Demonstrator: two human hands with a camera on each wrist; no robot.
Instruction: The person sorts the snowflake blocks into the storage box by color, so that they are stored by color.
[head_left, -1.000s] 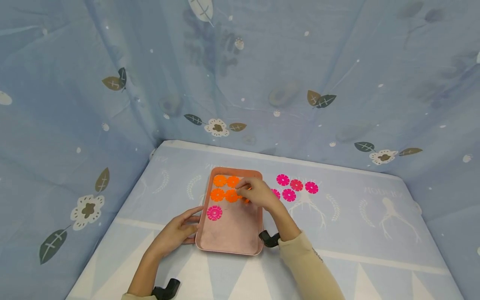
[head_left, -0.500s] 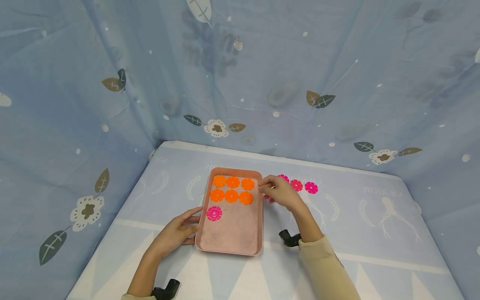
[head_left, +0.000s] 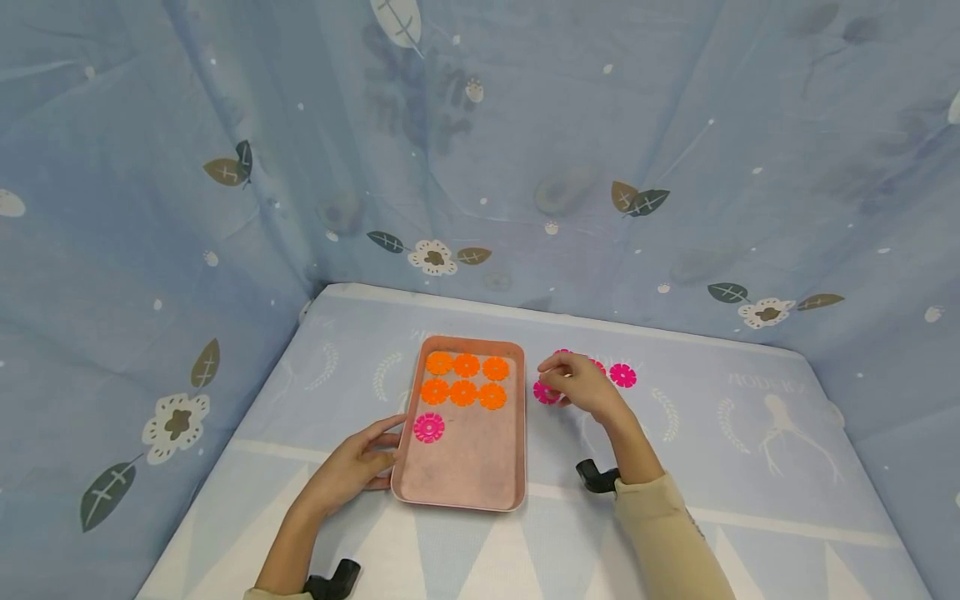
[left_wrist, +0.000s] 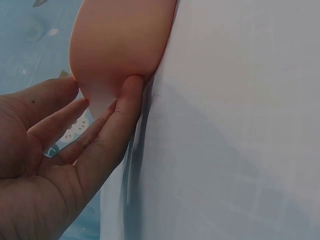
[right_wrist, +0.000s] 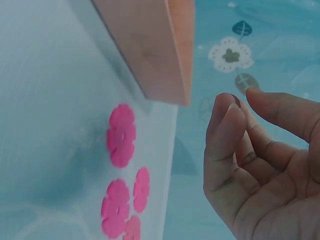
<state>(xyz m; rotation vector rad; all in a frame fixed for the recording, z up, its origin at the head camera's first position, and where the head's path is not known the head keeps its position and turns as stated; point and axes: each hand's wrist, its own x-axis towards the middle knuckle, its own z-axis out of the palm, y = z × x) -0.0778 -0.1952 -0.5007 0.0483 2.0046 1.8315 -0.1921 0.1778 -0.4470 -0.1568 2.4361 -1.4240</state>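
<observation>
My left hand (head_left: 352,467) rests against the left side of a shallow pink tray (head_left: 461,492), its spread fingertips touching the wall in the left wrist view. Inside the tray lie several orange notched plastic discs (head_left: 463,392) in two rows, with one pink notched disc (head_left: 429,427) below them at the left. My right hand (head_left: 581,383) hovers to the right of the tray, above more pink discs (head_left: 546,392). Its fingers are loosely bent with nothing between them, and in the right wrist view they are apart from the pink discs (right_wrist: 121,136). The hand partly hides these discs in the head view.
A pale blue and white patterned cloth (head_left: 720,442) covers the table. Blue curtains (head_left: 525,150) with leaf and flower prints close off the back and sides. Another pink disc (head_left: 622,376) lies farther right, beyond my right hand.
My right hand has moved right, out of the tray and over the pink discs, uncovering the orange discs at the tray's right side. My left hand has stayed at the tray's edge.
</observation>
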